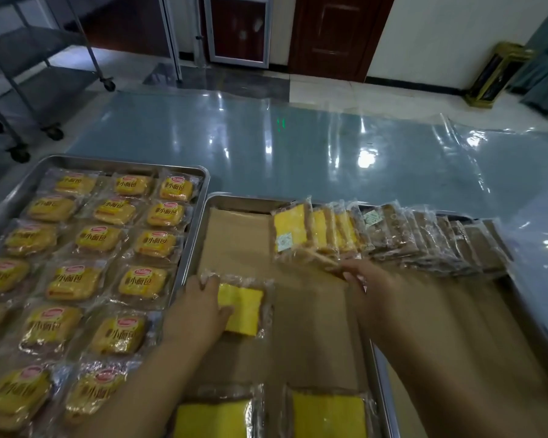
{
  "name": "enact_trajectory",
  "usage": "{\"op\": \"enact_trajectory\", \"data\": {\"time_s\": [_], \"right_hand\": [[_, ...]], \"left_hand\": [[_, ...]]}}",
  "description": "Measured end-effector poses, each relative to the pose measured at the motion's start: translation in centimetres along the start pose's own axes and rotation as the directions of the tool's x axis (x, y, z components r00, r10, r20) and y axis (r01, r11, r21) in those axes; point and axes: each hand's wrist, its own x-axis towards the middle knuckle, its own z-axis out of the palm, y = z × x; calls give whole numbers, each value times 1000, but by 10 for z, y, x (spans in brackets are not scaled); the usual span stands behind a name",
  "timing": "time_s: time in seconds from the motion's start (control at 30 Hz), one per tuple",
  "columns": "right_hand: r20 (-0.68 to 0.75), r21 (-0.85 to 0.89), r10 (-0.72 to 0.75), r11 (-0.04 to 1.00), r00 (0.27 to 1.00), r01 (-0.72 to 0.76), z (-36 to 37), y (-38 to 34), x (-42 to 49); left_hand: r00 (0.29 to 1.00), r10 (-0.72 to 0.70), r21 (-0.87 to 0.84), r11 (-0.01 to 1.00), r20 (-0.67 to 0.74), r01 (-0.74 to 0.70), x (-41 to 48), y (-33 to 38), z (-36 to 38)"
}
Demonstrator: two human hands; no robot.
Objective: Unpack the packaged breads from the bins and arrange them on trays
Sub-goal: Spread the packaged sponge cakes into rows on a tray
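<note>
Paper-lined tray (pixel 203 226): one yellow bread packet (pixel 246 308) lay flat, and the left hand (pixel 203 306) gripped its left edge, thumb on top. The right hand (pixel 366 281) was blurred at the leaning row of packets (pixel 393 235) along the far rim; its grip could not be told. Two near packets (pixel 329 415) were cut off by the frame.

Golden-yellow wrappers (pixel 143 281) all over the steel-grey left tray (pixel 108 161), each with a red oval badge and dark lettering. On the silver middle tray (pixel 196 235) there's plain tan paper (pixel 234 235) — and a clear packet (pixel 244 308) showing a solid bright-yellow panel. The leaning row (pixel 393 241) at the tray's far edge runs yellow, then dull brown. The counter (pixel 298 147) — glossy pale blue-grey.
</note>
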Motion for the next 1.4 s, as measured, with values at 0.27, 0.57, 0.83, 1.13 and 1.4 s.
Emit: {"op": "enact_trajectory", "data": {"time_s": [0.27,0.57,0.83,1.13,1.4], "right_hand": [[594,-358,-66,871,802,337,2,14,-55],[676,-390,51,871,735,299,21,8,-83],[634,-378,9,876,774,299,10,14,-123],[458,-287,-28,941,889,178,7,2,-86],[227,-277,90,961,970,-24,8,-8,17]], "left_hand": [[936,321,-32,947,142,-320,-22,2,21],[942,321,-68,946,100,-316,-63,-13,29],[956,293,-165,945,32,-284,-94,-27,27],[948,303,-293,901,-101,-319,-72,-18,11],[911,406,-326,854,-74,-407,18,20,-17]]}}
